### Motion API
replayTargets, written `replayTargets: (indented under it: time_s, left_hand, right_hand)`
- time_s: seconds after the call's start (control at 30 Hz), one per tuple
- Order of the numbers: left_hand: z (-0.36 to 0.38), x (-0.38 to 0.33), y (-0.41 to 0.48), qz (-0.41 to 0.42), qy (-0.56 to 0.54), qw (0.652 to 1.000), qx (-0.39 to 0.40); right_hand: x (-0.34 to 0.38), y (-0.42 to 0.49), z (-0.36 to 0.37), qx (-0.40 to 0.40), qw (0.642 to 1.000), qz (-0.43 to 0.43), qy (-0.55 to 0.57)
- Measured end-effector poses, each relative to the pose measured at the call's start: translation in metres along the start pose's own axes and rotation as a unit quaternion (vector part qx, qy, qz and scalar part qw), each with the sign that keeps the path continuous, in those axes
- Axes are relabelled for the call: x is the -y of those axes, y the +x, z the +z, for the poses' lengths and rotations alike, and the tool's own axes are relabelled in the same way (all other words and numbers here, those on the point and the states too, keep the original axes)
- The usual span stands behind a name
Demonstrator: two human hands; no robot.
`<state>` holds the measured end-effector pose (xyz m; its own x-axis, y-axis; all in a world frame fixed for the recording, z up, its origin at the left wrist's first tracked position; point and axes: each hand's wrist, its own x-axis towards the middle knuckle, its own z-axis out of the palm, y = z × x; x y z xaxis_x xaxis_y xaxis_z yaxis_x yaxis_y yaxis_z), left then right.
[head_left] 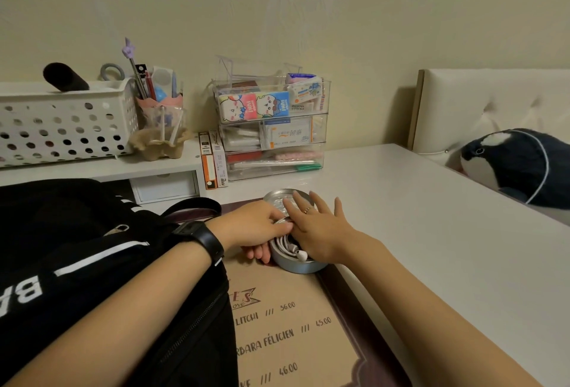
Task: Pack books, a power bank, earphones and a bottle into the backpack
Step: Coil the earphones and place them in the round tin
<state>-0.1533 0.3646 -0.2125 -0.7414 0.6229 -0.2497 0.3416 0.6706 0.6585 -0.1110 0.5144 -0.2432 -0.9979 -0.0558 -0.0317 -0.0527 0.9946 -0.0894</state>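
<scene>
While gripping the round tin at the desk mat's far edge with the curled left hand, press the coiled earphones flat under the straight-fingered right hand, then seat the lid squarely.

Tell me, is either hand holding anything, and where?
The left hand grips the tin by its left rim; the right hand lies flat over it, fingers straight, gripping nothing.

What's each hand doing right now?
Left hand: grips the tin, thumb on its rim.
Right hand: open, straight fingers lying over the tin and lid.
</scene>
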Motion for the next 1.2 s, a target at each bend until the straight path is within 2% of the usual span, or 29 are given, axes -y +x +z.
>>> replayTargets:
  time_s: [0.1,0.23,0.33,0.43,0.5,0.57,0.63,0.7,0.77,0.83,0.97,1.03,1.2]
  left_hand:
    - [0.000,0.002,0.000,0.007,0.011,1.000,-0.004]
    - [0.001,0.001,0.000,0.003,0.026,1.000,-0.016]
    - [0.002,0.000,0.001,0.001,0.028,0.999,-0.030]
    - [0.002,0.001,0.001,0.000,0.027,0.999,-0.041]
    - [0.002,0.002,0.002,0.002,0.038,0.997,-0.062]
    - [0.000,0.003,0.002,0.035,0.110,0.987,-0.111]
    - [-0.002,0.004,0.003,0.066,0.217,0.959,-0.172]
    - [-0.003,0.002,0.000,0.104,0.247,0.943,-0.197]
    - [-0.002,0.000,0.000,0.156,0.209,0.950,-0.170]
    - [0.001,-0.003,-0.001,0.183,0.129,0.968,-0.111]
    - [0.002,-0.007,-0.005,0.164,0.067,0.983,-0.043]
    - [0.002,-0.007,-0.007,0.161,0.072,0.984,-0.031]
    - [0.006,-0.007,-0.005,0.164,0.070,0.982,-0.059]
  right_hand:
    - [-0.003,0.003,0.002,-0.045,0.996,-0.006,0.083]
    - [-0.013,-0.003,-0.017,-0.139,0.955,0.002,0.263]
    - [-0.022,-0.012,-0.033,-0.184,0.952,0.010,0.246]
    - [-0.017,-0.021,-0.039,-0.131,0.968,-0.004,0.214]
    - [-0.012,-0.022,-0.037,-0.099,0.984,-0.011,0.150]
    - [-0.008,-0.019,-0.033,-0.105,0.988,-0.008,0.113]
    - [-0.004,-0.016,-0.028,-0.110,0.987,0.015,0.113]
    - [-0.003,-0.013,-0.023,-0.110,0.986,0.037,0.121]
    - [-0.004,-0.012,-0.022,-0.115,0.984,0.044,0.125]
    - [-0.005,-0.012,-0.022,-0.116,0.984,0.047,0.129]
    - [-0.008,-0.013,-0.024,-0.104,0.983,0.046,0.142]
    - [-0.009,-0.013,-0.025,-0.104,0.981,0.043,0.155]
    - [-0.008,-0.014,-0.026,-0.106,0.980,0.037,0.165]
